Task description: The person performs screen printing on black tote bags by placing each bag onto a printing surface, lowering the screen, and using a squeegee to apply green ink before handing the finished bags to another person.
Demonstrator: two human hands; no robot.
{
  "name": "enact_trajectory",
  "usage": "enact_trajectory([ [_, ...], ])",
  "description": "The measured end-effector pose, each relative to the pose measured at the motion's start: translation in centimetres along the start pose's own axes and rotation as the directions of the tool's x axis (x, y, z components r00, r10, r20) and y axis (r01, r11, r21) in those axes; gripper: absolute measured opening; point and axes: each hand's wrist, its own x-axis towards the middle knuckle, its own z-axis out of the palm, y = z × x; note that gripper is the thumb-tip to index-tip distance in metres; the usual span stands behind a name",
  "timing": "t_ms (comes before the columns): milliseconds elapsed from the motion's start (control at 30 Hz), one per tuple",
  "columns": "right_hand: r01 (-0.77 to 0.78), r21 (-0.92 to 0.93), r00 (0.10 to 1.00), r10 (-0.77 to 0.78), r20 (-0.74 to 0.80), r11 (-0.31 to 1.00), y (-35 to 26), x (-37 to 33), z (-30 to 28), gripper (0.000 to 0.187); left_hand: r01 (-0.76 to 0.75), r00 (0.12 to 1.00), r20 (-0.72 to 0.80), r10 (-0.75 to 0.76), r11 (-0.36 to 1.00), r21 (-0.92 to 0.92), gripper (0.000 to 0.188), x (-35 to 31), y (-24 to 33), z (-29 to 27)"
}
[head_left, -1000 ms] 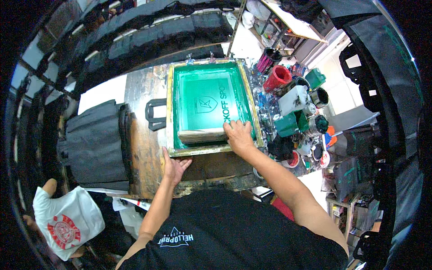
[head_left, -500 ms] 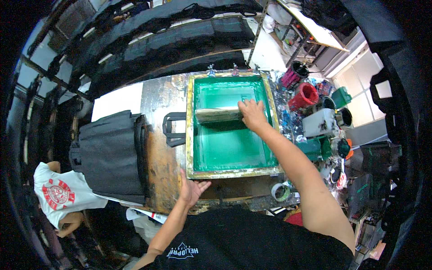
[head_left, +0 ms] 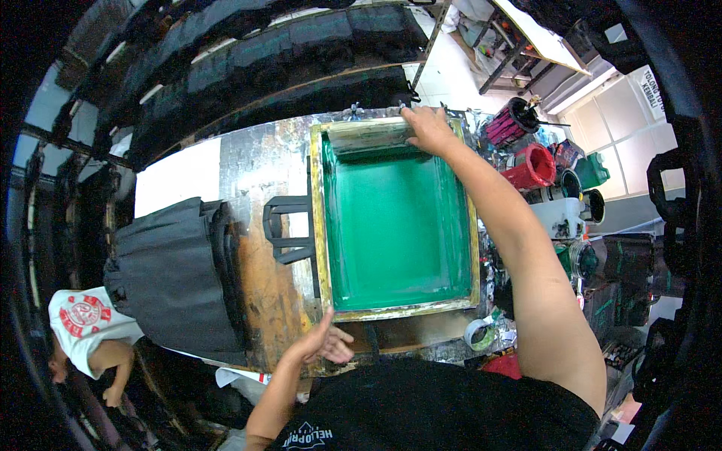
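Observation:
A screen-printing frame [head_left: 321, 240] with a yellowed, ink-stained rim lies on the table, its mesh [head_left: 398, 225] coated with green ink. At the far end, inside the rim, a wide wooden squeegee [head_left: 368, 135] leans on the mesh. My right hand [head_left: 430, 131] grips the squeegee's right end from above. My left hand [head_left: 325, 346] is at the frame's near left corner, fingers apart, the thumb against or just beside the rim; contact is hard to tell. From under the frame's left side sticks out a black strap handle [head_left: 275, 222]; what it belongs to is mostly hidden.
A stack of black fabric bags [head_left: 173, 270] lies left on the stained worktable [head_left: 263, 278]. To the right crowd a red ink pot [head_left: 538, 165], a magenta-stained pot [head_left: 511, 124], a white container [head_left: 556, 216] and a tape roll [head_left: 478, 334]. Another person's white shirt [head_left: 83, 323] shows at far left.
My right hand has pushed the squeegee from the middle of the mesh to the far end. My left hand stays by the near left corner, its fingers slightly more curled. The view has shifted a little.

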Motion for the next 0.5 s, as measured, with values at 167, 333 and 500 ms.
enact_trajectory([
  [167, -0.044, -0.033, 0.978, 0.036, -0.205, 0.998, -0.1, -1.4, 0.1, 0.062, -0.342, 0.663, -0.190, 0.724, 0.518, 0.784, 0.060, -5.6, 11.2, 4.0],
  [333, -0.112, -0.177, 0.965, 0.064, -0.254, 0.978, -3.0, -2.8, 4.5, 0.039, 0.008, -0.185, 0.324, 0.928, -0.328, 0.945, 0.066, -0.5, 25.3, 4.1],
  [500, 0.063, 0.018, 0.997, -0.063, -0.040, 0.998, 0.5, -1.1, 1.6, 0.064, 0.478, -0.010, 0.341, 0.940, -0.294, 0.827, 0.090, 4.0, 37.0, 5.7],
])
